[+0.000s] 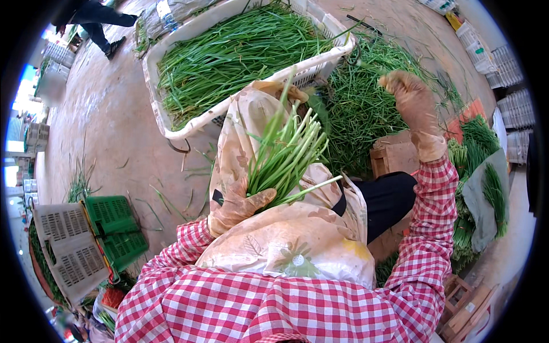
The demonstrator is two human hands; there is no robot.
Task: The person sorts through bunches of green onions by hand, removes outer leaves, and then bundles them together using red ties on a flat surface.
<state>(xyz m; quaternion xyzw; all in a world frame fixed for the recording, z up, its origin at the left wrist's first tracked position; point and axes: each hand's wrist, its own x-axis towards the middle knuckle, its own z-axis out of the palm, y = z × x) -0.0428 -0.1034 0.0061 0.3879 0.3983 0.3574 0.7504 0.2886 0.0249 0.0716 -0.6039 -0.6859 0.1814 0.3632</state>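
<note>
My left hand (237,207), in a stained tan glove, is wrapped round a loose bunch of garlic chives (291,151) over my lap. Their pale stem ends fan up and to the right, and one stem sticks out sideways. My right hand (410,106), gloved the same way, is raised to the right, apart from the bunch. Its fingers are curled together, and whatever they may hold cannot be made out. Below that hand a heap of loose green leaves (366,114) covers the floor. A stained patterned apron (286,243) lies across my lap and knees.
Ahead stands a white plastic crate (200,123) full of chives. At right, bundled chives (480,137) lie by a grey cloth (477,197), near a wooden stool (389,151). Green (117,228) and white crates (68,246) stand at left. A person (97,26) walks at far left.
</note>
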